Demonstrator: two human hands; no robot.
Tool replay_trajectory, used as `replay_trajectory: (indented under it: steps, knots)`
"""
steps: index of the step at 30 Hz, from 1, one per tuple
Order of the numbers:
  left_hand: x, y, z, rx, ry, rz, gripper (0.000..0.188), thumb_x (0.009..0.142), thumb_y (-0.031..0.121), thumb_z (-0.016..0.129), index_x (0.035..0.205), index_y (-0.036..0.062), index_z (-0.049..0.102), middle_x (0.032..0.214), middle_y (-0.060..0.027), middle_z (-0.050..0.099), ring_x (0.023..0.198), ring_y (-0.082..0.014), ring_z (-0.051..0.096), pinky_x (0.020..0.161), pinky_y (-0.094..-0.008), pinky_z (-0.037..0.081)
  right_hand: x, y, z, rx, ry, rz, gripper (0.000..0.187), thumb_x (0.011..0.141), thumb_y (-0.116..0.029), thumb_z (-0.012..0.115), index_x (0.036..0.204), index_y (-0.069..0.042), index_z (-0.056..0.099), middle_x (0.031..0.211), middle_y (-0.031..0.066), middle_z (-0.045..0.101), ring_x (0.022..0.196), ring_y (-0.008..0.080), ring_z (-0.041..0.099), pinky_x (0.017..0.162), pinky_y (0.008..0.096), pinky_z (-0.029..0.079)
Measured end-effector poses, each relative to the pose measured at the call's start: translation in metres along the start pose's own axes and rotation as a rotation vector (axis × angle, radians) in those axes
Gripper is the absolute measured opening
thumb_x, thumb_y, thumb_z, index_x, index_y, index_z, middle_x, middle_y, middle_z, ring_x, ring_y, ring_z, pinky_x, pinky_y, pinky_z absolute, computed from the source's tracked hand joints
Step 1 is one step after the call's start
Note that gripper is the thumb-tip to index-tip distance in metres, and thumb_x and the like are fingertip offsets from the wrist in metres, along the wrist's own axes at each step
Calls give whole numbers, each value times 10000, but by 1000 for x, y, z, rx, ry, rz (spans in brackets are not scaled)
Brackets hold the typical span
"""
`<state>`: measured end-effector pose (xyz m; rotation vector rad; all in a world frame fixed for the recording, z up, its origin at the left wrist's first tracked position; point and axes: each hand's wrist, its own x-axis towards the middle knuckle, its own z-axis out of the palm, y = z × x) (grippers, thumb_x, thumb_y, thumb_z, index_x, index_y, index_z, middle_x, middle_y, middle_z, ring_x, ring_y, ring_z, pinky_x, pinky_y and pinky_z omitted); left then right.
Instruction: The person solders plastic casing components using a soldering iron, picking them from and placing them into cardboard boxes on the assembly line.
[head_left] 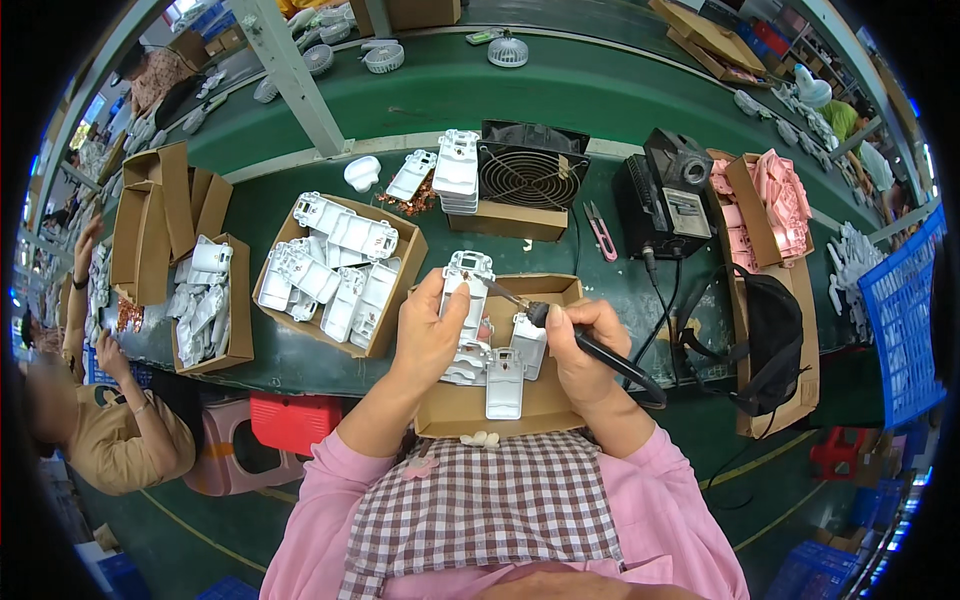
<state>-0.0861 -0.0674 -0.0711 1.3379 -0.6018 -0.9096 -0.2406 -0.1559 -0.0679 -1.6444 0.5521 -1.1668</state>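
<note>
My left hand [428,335] grips a white plastic housing [468,265] between thumb and fingers, upright above a shallow cardboard box. My right hand [590,350] is closed around the black handle of a soldering iron [622,368]. The iron's thin metal tip points left and reaches the upper part of the housing; whether it touches, I cannot tell. Below my hands, several more white housings [505,385] lie in the cardboard box [455,415].
Left stands a box of white housings [375,330]. Ahead are stacked housings [458,165], copper-coloured bits [412,200] and a black fan [533,175]. Snips [601,232], a soldering station [665,205], pink parts [780,205] and a black bag [775,340] are right. A co-worker [120,430] sits far left.
</note>
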Motion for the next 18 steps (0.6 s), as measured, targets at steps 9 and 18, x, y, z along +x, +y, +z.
replay_trajectory:
  steps: [9,18]
  knots:
    - [-1,-1,1,-3,-9,-10,148,961,125,459,1022,23,547,772,-49,617,581,-96,602,515,-222,508,2,-1,0,11,-14,-8,153,835,-9,648,765,-24,513,651,27,551,529,37,441,483,193,342]
    - [-3,3,0,55,-29,-39,145,957,133,472,1024,33,553,771,-55,620,580,-105,604,525,-230,517,1,2,-2,1,-38,10,164,819,-51,689,777,-25,532,660,49,605,547,55,507,483,208,393]
